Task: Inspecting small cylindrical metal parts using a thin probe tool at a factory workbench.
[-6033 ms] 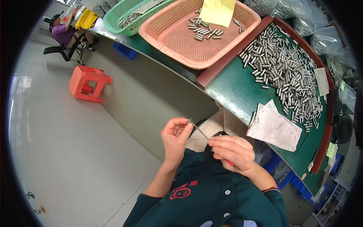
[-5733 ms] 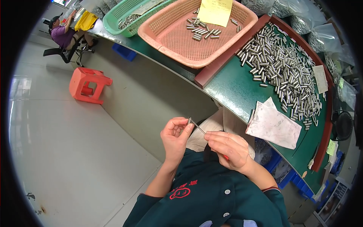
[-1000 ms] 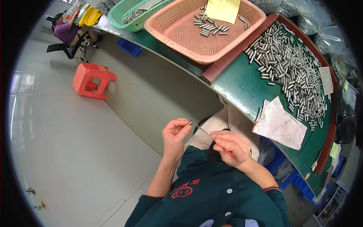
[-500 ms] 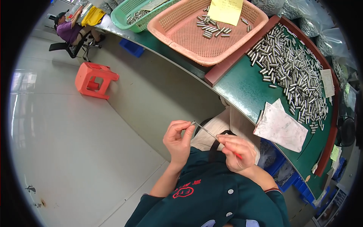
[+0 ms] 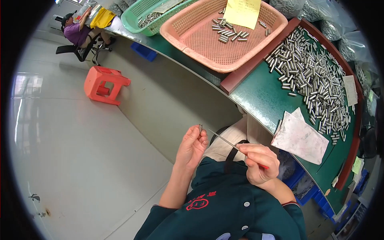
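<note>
Tube [image 5: 200,127] pinched in the left hand [image 5: 192,146], its end poking out, exposed; right hand [image 5: 262,164] grips a thin rod [image 5: 223,138] pencil-style, probably for fine control, tip apart.

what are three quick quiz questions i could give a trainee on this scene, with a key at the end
1. Which hand holds the thin metal rod?
2. True or false: the thin metal rod is pushed inside the small metal cylinder.
3. What colour is the basket in which the yellow note sits? a) green b) pink c) blue

Key:
1. The right hand.
2. False: a gap shows between the rod's tip and the small metal cylinder in the left hand.
3. b, the pink basket.
</note>
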{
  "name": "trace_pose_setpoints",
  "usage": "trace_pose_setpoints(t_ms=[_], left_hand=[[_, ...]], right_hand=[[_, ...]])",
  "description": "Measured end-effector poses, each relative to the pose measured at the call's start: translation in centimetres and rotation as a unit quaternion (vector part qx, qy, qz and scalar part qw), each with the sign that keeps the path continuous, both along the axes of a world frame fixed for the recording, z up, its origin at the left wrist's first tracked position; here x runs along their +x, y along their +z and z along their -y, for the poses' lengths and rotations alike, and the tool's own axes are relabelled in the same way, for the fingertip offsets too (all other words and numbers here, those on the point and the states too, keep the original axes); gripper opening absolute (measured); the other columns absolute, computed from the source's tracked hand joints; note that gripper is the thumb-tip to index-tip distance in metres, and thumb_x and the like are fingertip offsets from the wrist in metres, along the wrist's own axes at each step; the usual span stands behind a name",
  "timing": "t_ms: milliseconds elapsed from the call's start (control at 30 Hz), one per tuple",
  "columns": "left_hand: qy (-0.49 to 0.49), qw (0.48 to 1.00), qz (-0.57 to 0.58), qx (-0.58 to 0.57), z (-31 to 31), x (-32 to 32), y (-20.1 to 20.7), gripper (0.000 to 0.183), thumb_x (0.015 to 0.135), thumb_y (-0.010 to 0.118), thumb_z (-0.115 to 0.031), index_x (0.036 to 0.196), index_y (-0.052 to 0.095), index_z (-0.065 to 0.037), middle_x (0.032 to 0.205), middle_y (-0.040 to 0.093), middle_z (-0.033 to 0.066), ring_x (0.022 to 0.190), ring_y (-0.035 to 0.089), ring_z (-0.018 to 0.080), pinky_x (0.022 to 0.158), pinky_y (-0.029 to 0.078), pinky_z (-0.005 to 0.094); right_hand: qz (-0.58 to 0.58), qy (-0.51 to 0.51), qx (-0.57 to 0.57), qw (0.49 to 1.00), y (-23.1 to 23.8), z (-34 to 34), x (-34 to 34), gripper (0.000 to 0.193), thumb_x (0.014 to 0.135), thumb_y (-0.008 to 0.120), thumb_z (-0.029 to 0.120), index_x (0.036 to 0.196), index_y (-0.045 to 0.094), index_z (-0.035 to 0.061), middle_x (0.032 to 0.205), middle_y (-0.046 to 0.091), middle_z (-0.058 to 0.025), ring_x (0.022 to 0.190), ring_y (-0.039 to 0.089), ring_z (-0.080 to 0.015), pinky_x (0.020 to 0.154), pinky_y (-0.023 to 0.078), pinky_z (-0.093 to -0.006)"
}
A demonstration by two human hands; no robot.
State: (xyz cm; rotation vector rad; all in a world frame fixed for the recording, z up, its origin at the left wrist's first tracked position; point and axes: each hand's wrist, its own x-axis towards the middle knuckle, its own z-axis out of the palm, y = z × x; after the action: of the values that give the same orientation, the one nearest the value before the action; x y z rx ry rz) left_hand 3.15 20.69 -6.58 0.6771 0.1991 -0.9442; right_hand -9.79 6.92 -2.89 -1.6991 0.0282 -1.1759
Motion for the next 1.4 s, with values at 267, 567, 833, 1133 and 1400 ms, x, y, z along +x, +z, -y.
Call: trace_pose_setpoints(t_ms=[267, 567, 833, 1133, 1400], left_hand=[[0.014, 0.992, -0.123, 0.021, 0.0, -0.2, 0.2, 0.009, 0.085, 0.053, -0.013, 0.087, 0.054, -0.004, 0.075, 0.058, 0.0064, 0.066, 0.054, 0.0117, 0.061, 0.046, 0.0213], [-0.014, 0.995, -0.083, -0.061, -0.4, 0.2, -0.3, 0.013, 0.088, 0.049, -0.017, 0.088, 0.052, -0.005, 0.074, 0.048, 0.0034, 0.066, 0.042, 0.0106, 0.062, 0.038, 0.0213], [-0.04, 0.995, -0.029, -0.081, -0.5, 0.4, -0.8, 0.013, 0.088, 0.048, -0.018, 0.088, 0.05, -0.005, 0.072, 0.045, 0.0026, 0.064, 0.04, 0.0104, 0.059, 0.036, 0.0212], [-0.023, 0.991, -0.096, -0.088, -0.2, 0.1, -1.2, 0.013, 0.088, 0.049, -0.016, 0.092, 0.052, -0.004, 0.075, 0.051, 0.0051, 0.065, 0.045, 0.0122, 0.061, 0.042, 0.0224], [-0.008, 1.0, -0.026, -0.005, 0.3, -0.4, -0.5, 0.009, 0.085, 0.051, -0.01, 0.091, 0.053, -0.003, 0.08, 0.052, 0.0048, 0.071, 0.047, 0.0116, 0.065, 0.042, 0.023]], right_hand=[[-0.042, -0.009, -0.019, 0.999, -0.9, -0.1, 0.7, 0.021, 0.068, 0.065, -0.003, 0.085, 0.055, -0.0023, 0.081, 0.062, -0.0162, 0.071, 0.063, -0.0256, 0.057, 0.051, -0.0274], [-0.035, -0.01, 0.04, 0.999, -0.9, -0.5, 0.5, 0.017, 0.071, 0.062, -0.005, 0.085, 0.052, -0.0029, 0.078, 0.062, -0.0179, 0.07, 0.063, -0.0253, 0.058, 0.051, -0.0278], [-0.029, -0.009, 0.057, 0.998, -0.7, -0.5, 0.4, 0.016, 0.073, 0.06, -0.005, 0.086, 0.051, -0.0035, 0.078, 0.062, -0.0198, 0.069, 0.062, -0.0255, 0.058, 0.051, -0.0281], [-0.041, -0.021, 0.084, 0.995, -0.8, -0.5, 0.4, 0.012, 0.074, 0.06, -0.004, 0.084, 0.053, -0.0052, 0.077, 0.061, -0.0208, 0.07, 0.063, -0.0256, 0.059, 0.051, -0.0278], [-0.027, -0.04, 0.085, 0.995, -0.7, -0.4, 0.3, 0.012, 0.074, 0.061, -0.003, 0.083, 0.052, -0.0047, 0.076, 0.061, -0.0204, 0.069, 0.063, -0.0255, 0.058, 0.051, -0.028]])
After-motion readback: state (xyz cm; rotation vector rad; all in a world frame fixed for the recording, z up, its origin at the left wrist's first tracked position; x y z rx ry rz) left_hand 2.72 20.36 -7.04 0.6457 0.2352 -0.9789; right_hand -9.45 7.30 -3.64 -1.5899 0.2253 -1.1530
